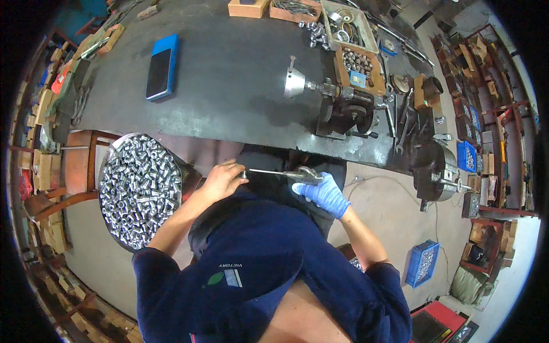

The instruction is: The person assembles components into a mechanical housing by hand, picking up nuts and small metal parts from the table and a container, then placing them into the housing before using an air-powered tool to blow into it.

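Observation:
My bare left hand is closed, its thumb and fingers pinching a small cylindrical metal part. In my gloved right hand is a grey pistol-shaped tool with a long thin metal shaft. I cannot make out its exact kind. The shaft's tip points left, right at the metal part; whether it goes inside is too small to tell. Both hands are above my lap, in front of the bench edge. To the left of my left arm, a heap of short shiny metal sleeves fills a large round tray.
On the dark bench lie a blue-cased phone, a geared fixture with a chuck and a wooden box of metal parts. A heavy machine head juts out at right. A blue bin stands on the floor.

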Demonstrator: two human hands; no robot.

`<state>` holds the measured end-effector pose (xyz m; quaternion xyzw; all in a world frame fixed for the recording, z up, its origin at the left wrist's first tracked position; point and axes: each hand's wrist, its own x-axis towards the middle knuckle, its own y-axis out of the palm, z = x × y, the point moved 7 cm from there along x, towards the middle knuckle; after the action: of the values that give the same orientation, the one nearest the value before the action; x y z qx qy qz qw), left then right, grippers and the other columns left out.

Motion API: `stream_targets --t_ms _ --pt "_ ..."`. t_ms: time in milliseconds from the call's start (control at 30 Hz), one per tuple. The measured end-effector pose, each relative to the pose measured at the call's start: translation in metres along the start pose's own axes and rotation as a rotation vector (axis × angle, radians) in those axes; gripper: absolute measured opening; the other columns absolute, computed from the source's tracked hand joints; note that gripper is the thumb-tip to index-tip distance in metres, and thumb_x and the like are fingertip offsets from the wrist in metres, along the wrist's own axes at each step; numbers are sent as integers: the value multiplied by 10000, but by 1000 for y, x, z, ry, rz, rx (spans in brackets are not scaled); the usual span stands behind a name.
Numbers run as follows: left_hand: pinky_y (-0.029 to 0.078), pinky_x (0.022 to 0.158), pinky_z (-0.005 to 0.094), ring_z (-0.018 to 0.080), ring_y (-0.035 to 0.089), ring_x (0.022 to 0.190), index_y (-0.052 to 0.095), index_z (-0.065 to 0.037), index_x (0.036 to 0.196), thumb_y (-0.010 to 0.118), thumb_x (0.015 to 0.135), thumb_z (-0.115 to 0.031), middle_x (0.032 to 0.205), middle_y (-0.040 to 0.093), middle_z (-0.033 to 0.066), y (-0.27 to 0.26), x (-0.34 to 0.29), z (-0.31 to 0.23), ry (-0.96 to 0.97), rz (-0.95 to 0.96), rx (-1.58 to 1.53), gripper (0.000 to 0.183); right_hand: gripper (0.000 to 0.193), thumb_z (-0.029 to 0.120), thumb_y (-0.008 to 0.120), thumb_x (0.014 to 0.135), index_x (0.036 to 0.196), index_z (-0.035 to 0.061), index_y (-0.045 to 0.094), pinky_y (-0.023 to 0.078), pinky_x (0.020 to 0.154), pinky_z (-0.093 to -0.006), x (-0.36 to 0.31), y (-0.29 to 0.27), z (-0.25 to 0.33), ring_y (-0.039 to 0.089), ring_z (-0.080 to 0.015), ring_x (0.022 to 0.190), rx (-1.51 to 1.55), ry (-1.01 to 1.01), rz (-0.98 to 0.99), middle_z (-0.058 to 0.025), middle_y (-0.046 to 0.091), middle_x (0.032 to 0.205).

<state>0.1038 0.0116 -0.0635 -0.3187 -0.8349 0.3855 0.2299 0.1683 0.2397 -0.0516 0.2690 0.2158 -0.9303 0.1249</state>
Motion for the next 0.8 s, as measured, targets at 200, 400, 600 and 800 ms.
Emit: stream_targets --t_ms 200,400,600,800 --pt "494 832 394 313 620 893 552 64 916 541 882 -274 907 622 212 42 -14 46 -653 -108 -1520 340 368 332 671 758 952 23 623 468 653 -313 5 0 -10 591 -221 743 -6 -106 -55 -129 631 783" --pt "501 828 409 333 621 890 536 68 933 545 879 -280 911 617 239 59 -13 46 -756 -91 -1683 352 311 256 699 757 925 5 624 441 556 -269 5 1 -14 528 -80 591 54 -100 -65 -53 616 666" --pt "513 792 353 296 633 851 544 90 936 578 859 -299 896 622 232 55 -15 58 -745 -62 -1360 398 350 307 692 745 968 45 631 470 615 -286 7 -7 -17 569 -152 677 -69 -127 -114 -90 626 735" --pt "481 755 287 172 624 820 615 55 935 597 834 -177 850 657 133 29 0 39 -509 15 -636 254 310 254 691 737 970 55 645 485 634 -286 -25 -75 12 613 -178 674 -14 -149 -364 -89 658 795"
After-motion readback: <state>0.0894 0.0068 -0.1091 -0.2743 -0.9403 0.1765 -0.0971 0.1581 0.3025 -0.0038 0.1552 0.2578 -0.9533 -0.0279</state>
